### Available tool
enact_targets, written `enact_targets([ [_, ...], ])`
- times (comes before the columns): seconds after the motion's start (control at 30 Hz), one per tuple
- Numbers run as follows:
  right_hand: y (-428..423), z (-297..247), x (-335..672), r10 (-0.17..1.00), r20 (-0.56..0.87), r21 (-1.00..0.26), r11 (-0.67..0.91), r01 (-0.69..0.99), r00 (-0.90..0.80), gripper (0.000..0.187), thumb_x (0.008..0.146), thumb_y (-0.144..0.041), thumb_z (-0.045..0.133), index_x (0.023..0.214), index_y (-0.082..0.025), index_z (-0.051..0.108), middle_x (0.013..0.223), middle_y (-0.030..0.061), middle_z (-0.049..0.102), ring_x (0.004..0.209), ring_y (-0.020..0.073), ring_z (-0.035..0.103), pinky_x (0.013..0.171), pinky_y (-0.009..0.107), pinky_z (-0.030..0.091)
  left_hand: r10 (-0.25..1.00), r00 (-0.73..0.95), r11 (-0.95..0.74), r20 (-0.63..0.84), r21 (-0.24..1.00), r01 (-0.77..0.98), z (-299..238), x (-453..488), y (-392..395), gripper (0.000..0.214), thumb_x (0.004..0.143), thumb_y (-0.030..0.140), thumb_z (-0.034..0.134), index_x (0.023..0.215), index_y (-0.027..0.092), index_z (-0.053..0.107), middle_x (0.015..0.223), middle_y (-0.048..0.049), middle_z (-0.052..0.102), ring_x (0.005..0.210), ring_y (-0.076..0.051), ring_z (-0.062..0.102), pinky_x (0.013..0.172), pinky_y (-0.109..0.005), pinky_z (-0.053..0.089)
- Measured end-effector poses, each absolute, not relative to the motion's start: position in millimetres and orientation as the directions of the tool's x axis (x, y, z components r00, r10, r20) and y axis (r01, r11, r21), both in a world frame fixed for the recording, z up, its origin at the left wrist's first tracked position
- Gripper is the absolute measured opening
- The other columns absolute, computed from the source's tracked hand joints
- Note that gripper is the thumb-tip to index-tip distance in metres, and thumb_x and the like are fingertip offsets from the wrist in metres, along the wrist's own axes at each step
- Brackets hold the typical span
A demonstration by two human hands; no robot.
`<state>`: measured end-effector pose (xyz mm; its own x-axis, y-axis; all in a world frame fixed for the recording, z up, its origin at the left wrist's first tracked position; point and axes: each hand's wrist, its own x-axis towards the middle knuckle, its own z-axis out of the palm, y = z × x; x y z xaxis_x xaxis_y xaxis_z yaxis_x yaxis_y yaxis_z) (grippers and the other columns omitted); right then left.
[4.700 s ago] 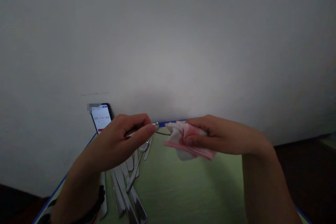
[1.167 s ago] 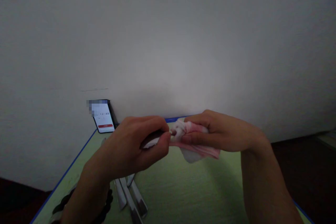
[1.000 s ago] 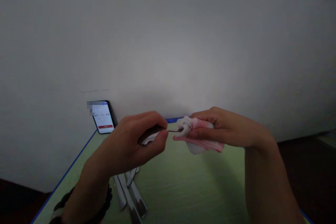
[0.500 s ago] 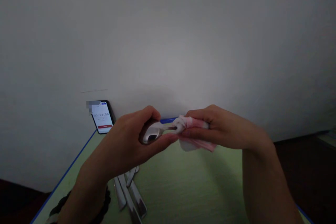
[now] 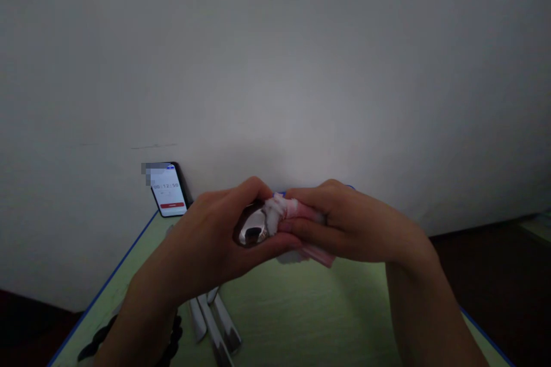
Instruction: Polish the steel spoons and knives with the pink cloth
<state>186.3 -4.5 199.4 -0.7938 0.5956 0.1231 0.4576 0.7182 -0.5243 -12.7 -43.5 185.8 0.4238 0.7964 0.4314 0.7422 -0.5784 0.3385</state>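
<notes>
My left hand (image 5: 206,246) is closed around the bowl of a shiny metal spoon (image 5: 253,228), held up above the table. My right hand (image 5: 348,223) grips a crumpled pink and white cloth (image 5: 286,215) and presses it against the spoon, right beside the bowl. The spoon's handle is hidden inside the cloth and my right hand. Both hands touch each other over the far middle of the table.
Several pieces of cutlery (image 5: 215,321) lie on the light green table (image 5: 301,321) with a blue edge, below my left wrist. A phone (image 5: 169,190) with a running timer leans against the white wall (image 5: 275,69) at the table's far left corner.
My right hand with the cloth has slid left along the spoon until it meets the bowl. The spoon's bowl has turned in my left hand and now shows its shiny face.
</notes>
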Motion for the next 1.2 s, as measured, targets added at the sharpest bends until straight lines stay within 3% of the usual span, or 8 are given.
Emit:
enact_targets([
  [0.57, -2.5, 198.0, 185.7, 0.566, 0.153, -0.551, 0.729, 0.405, -0.810, 0.034, 0.089, -0.044, 0.043, 0.075, -0.015, 0.054, 0.053, -0.0045, 0.048, 0.047, 0.0056, 0.036, 0.048, 0.022, 0.022, 0.701, 0.487, -0.672, 0.520, 0.256, 0.694, 184.7, -15.1, -40.9, 0.026, 0.078, 0.043, 0.064, 0.083, 0.020, 0.052, 0.053, 0.0085, 0.052, 0.041, -0.006, 0.045, 0.040, -0.018, 0.032],
  [0.8, 2.4, 195.4, 186.2, 0.499, 0.192, -0.592, 0.746, 0.306, -0.845, 0.033, 0.089, -0.043, 0.046, 0.072, -0.015, 0.052, 0.053, -0.0054, 0.048, 0.047, 0.0047, 0.036, 0.046, 0.020, 0.023, 0.617, 0.523, -0.768, 0.588, 0.306, 0.563, 181.6, -16.1, -39.4, 0.028, 0.074, 0.039, 0.070, 0.087, 0.022, 0.052, 0.059, 0.0093, 0.059, 0.042, -0.004, 0.048, 0.042, -0.014, 0.037],
  [1.07, 5.0, 194.3, 187.2, 0.461, 0.203, -0.616, 0.746, 0.253, -0.864, 0.031, 0.089, -0.041, 0.045, 0.077, -0.015, 0.054, 0.056, -0.0052, 0.048, 0.048, 0.0049, 0.037, 0.047, 0.019, 0.026, 0.527, 0.539, -0.803, 0.657, 0.177, 0.569, 182.1, -15.2, -40.2, 0.028, 0.076, 0.037, 0.068, 0.088, 0.022, 0.049, 0.062, 0.0088, 0.061, 0.047, -0.005, 0.053, 0.046, -0.017, 0.039],
  [1.2, 4.9, 194.2, 187.5, 0.469, 0.192, -0.615, 0.742, 0.267, -0.862, 0.032, 0.089, -0.043, 0.045, 0.077, -0.015, 0.054, 0.056, -0.0051, 0.048, 0.048, 0.0050, 0.036, 0.046, 0.020, 0.025, 0.540, 0.539, -0.791, 0.646, 0.171, 0.588, 182.1, -14.7, -39.7, 0.027, 0.077, 0.036, 0.068, 0.089, 0.023, 0.048, 0.064, 0.0081, 0.063, 0.049, -0.006, 0.055, 0.048, -0.018, 0.041],
])
